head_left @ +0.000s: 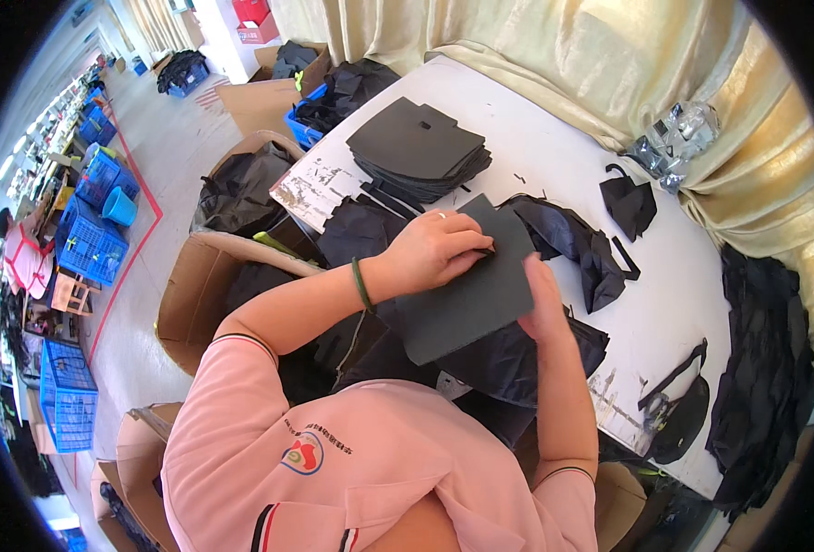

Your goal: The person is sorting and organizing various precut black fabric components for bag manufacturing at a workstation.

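Observation:
A flat black panel [471, 299] with rounded lower corners is held tilted in front of my chest. My left hand [439, 248] reaches over its left edge, thumb and fingertips pinched together on its upper face; what small part they grip is hidden. My right hand [543, 299] is closed at the panel's right edge, its fingers partly out of sight. Beneath the panel, black fabric [503, 363] spreads over my lap and the table edge. A stack of similar black panels [416, 138], the top one with a small slot, lies farther off on the white table [517, 120].
Black fabric pieces [577, 244] lie right of the panel, with a black strapped piece [683, 414] nearer. A dark fabric pile [764, 368] hangs over the right edge. Clear plastic wrapping [678, 138] rests by the curtain [591, 55]. Cardboard boxes [190, 299] crowd my left.

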`<state>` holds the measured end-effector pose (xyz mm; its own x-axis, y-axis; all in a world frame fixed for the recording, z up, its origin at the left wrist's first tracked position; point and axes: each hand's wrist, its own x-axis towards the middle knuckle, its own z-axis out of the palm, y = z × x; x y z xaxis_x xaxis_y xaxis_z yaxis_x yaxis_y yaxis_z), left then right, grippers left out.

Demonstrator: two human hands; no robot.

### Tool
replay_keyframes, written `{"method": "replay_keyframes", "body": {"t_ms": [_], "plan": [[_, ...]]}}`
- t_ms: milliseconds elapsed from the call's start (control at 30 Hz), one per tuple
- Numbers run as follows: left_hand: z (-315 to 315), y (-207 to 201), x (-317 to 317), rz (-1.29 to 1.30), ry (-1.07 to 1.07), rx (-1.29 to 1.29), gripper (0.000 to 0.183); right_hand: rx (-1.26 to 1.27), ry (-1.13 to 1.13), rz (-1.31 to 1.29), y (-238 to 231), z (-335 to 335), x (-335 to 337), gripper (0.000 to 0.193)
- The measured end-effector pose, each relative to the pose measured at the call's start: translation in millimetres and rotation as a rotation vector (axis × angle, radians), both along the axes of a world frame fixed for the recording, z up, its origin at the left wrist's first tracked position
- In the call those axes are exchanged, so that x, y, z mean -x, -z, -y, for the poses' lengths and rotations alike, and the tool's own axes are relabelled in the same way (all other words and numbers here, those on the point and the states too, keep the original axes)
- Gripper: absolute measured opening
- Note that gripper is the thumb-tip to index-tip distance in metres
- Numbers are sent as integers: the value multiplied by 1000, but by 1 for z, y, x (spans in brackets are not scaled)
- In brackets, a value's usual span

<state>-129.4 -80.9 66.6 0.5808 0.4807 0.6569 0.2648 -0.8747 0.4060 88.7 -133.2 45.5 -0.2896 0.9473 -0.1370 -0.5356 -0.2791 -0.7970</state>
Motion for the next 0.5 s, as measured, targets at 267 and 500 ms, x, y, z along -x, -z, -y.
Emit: {"method": "replay_keyframes", "body": {"t_ms": [267, 500], "plan": [[-5, -21, -10, -109, -10, -169, 16, -111, -207, 366, -39, 6, -13, 38], [-26, -54, 61, 569, -29, 903, 16, -168, -155, 739, 2, -10, -75, 38]]}}
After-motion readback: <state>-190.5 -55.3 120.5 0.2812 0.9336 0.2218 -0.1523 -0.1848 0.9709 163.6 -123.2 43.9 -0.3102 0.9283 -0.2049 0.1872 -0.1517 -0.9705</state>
